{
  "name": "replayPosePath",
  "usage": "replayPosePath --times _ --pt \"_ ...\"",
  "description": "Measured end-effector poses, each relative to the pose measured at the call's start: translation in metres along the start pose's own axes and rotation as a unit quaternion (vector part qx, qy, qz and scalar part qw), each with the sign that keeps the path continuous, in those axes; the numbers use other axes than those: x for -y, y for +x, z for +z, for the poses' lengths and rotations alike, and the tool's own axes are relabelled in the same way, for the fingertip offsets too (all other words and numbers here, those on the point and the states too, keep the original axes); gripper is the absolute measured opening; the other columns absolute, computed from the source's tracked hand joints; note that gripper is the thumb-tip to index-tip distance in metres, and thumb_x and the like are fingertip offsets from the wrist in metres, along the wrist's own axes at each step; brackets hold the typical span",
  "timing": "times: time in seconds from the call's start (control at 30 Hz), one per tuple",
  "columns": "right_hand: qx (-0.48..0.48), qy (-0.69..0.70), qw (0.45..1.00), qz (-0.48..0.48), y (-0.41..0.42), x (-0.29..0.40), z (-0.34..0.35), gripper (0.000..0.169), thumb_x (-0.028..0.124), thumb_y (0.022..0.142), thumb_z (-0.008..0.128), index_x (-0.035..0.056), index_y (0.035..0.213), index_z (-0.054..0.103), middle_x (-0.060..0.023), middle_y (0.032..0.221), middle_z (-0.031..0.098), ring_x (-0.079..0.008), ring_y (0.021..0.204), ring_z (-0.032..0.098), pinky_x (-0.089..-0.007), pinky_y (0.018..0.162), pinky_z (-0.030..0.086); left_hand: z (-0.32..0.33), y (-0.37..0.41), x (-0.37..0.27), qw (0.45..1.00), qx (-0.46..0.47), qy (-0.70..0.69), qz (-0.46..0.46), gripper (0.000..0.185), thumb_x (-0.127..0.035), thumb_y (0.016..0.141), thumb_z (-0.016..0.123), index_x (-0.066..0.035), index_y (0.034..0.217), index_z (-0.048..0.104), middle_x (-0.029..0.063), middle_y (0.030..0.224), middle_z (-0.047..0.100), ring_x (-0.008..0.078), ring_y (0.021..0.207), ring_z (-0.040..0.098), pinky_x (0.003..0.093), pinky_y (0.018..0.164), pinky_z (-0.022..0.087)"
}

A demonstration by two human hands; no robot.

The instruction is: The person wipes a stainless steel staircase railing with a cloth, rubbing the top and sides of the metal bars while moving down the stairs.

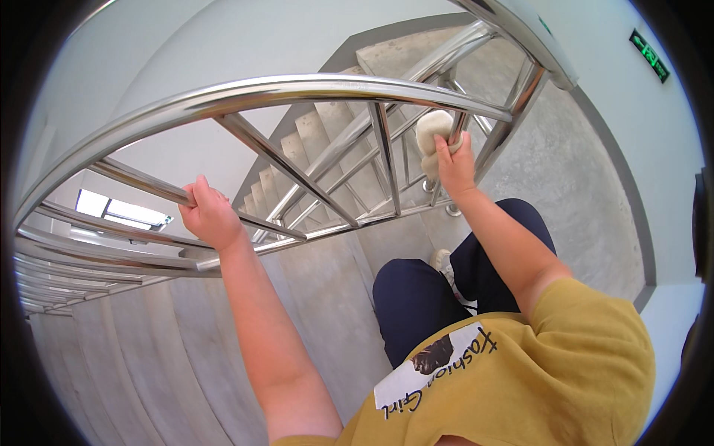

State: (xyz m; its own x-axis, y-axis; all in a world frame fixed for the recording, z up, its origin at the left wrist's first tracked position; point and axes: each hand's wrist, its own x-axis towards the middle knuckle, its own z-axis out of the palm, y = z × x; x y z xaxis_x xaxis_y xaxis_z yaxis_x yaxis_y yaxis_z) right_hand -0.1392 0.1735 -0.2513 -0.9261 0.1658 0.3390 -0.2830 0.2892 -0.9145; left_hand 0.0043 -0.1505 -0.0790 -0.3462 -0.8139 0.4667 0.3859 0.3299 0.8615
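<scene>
My left hand [211, 214] is wrapped around one metal baluster [145, 181] of the staircase railing. Over to the right, my right hand [456, 167] presses a cream-coloured cloth [434, 131] around another baluster [458, 125], close beneath the handrail. Part of the cloth is folded behind that bar and hidden by my fingers. Above both hands curves the shiny stainless steel handrail [312, 86]. Several slanting balusters, one of them a bare bar [385, 159] between my hands, join it to the lower rail [374, 219].
Concrete steps [150, 345] descend at the lower left, and another flight [312, 134] shows beyond the railing. A grey landing [563, 167] lies to the right. A green exit sign [649, 56] is on the white wall. My bent knees [413, 301] are close to the railing.
</scene>
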Motion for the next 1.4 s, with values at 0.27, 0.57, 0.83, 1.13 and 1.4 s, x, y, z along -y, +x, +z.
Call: replayPosePath --times 0.27,0.57,0.83,1.13,1.4 --pt "0.107 0.014 0.974 0.199 -0.037 -0.118 0.024 0.036 0.019 0.085 0.070 0.0047 0.116 0.058 -0.0133 0.105 0.069 -0.0268 0.100 0.067 -0.0383 0.087 0.051 -0.002 0.000 -0.002 1.000 -0.010 0.017 0.008 0.027 -0.014 0.096 0.057 -0.010 0.074 0.042 -0.0027 0.055 0.037 0.0073 0.049 0.034 0.0263 0.049 0.031" --pt "0.248 -0.125 0.918 0.284 -0.069 -0.196 0.023 0.048 0.000 0.082 0.061 0.0070 0.129 0.052 -0.0109 0.101 0.067 -0.0221 0.089 0.067 -0.0365 0.077 0.056 0.001 0.000 -0.005 1.000 -0.019 0.010 -0.002 0.023 -0.014 0.094 0.058 -0.009 0.076 0.045 -0.0021 0.055 0.039 0.0079 0.050 0.035 0.0263 0.052 0.035" --pt "0.210 -0.007 0.873 0.440 -0.040 -0.181 0.034 0.035 -0.008 0.080 0.062 0.0043 0.112 0.059 -0.0091 0.078 0.062 -0.0154 0.056 0.059 -0.0300 0.042 0.045 -0.001 0.000 -0.002 1.000 -0.003 -0.006 -0.004 0.021 -0.014 0.094 0.061 -0.007 0.079 0.047 -0.0027 0.056 0.040 0.0077 0.052 0.036 0.0268 0.053 0.036" --pt "0.168 -0.008 0.962 0.216 -0.030 -0.102 0.004 0.036 0.004 0.080 0.073 0.0044 0.115 0.064 -0.0070 0.088 0.068 -0.0142 0.069 0.064 -0.0302 0.058 0.052 0.001 -0.001 -0.003 1.000 -0.025 0.014 -0.006 0.029 -0.016 0.094 0.061 -0.010 0.072 0.042 -0.0032 0.056 0.038 0.0070 0.050 0.034 0.0257 0.049 0.030" --pt "0.183 -0.081 0.980 -0.002 0.017 0.017 -0.049 0.035 0.017 0.084 0.077 0.0013 0.113 0.065 -0.0130 0.096 0.072 -0.0248 0.088 0.070 -0.0370 0.080 0.055 0.001 -0.001 0.001 1.000 -0.021 0.007 0.006 0.036 -0.016 0.094 0.061 -0.012 0.065 0.039 -0.0042 0.054 0.035 0.0060 0.049 0.033 0.0255 0.048 0.028"
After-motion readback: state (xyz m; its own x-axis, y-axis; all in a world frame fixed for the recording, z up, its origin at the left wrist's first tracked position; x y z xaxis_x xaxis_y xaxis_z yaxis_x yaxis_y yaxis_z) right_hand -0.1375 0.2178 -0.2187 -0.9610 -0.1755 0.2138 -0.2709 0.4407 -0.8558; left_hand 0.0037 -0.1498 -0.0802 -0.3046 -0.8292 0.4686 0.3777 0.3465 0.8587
